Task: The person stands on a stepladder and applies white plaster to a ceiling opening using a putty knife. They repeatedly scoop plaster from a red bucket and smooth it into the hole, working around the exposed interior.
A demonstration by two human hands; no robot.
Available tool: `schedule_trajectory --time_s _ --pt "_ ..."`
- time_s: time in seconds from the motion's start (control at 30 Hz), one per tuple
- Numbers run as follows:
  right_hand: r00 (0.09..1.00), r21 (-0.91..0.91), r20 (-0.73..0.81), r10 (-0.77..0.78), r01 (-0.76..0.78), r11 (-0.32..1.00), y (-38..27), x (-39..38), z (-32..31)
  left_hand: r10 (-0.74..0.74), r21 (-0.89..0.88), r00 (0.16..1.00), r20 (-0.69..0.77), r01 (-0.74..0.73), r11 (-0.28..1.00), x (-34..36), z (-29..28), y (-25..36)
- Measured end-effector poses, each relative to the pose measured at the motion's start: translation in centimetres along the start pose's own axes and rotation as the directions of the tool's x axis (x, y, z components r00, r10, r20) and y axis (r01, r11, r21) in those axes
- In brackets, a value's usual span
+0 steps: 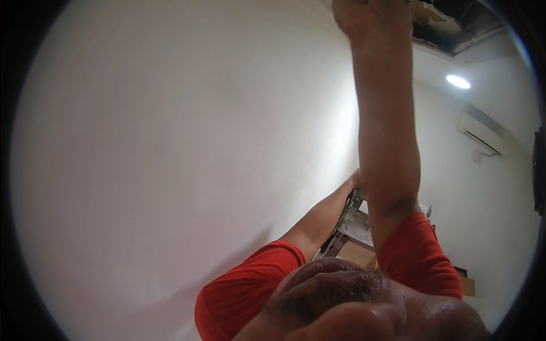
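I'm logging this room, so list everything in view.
wall: one, white, left
ceiling opening: one, dark, upper right
ceiling light: one, white, right
air conditioner: one, white, far right
worn frame: one, grey, centre-right, perhaps a ladder
brown panel: one, brown, below the frame
box: one, brown, lower right
dark object: one, black, right edge, unclear
sleeves: two, red, lower half
face: one, lower edge
left hand: one, bare, by the frame's top
right hand: one, bare, top edge, cut off

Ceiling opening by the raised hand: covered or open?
Open where visible: the ceiling opening looks dark and uncovered beside the right hand.
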State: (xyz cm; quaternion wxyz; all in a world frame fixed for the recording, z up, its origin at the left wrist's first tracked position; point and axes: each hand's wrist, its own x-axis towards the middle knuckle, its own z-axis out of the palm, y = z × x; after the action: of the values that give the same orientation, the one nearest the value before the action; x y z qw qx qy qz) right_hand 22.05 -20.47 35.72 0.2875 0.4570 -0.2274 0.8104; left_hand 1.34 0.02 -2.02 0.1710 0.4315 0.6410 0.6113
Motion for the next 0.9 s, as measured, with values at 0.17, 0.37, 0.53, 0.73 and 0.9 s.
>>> schedule_trajectory --time_s 0.17,0.37,0.53,0.73,0.9 --pt "0.996 0.064 0.083 0.028 -0.033 0.997 4.1 -0.3 -1.3 -0.001 -0.004 1.000 -0.002 0.001 1.000 -0.2 0.1 0.7" --pt "0.989 0.149 0.115 0.092 -0.109 0.983 5.3 0.7 -0.6 -0.002 -0.019 0.998 -0.058 0.001 1.000 -0.1 -2.1 0.4" --pt "0.985 0.259 0.033 0.169 -0.172 0.951 2.9 2.5 -0.9 0.001 -0.014 1.000 -0.002 -0.001 1.000 0.1 -0.5 0.1" --pt "0.937 0.489 0.186 0.296 -0.349 0.799 2.5 4.4 -1.4 -0.001 -0.018 0.997 -0.081 -0.001 1.000 0.3 -3.0 -0.7" --pt "0.926 0.442 0.172 0.336 -0.378 0.813 -2.2 3.7 -3.5 -0.008 -0.007 1.000 -0.024 0.008 1.000 0.5 -0.5 -1.2"
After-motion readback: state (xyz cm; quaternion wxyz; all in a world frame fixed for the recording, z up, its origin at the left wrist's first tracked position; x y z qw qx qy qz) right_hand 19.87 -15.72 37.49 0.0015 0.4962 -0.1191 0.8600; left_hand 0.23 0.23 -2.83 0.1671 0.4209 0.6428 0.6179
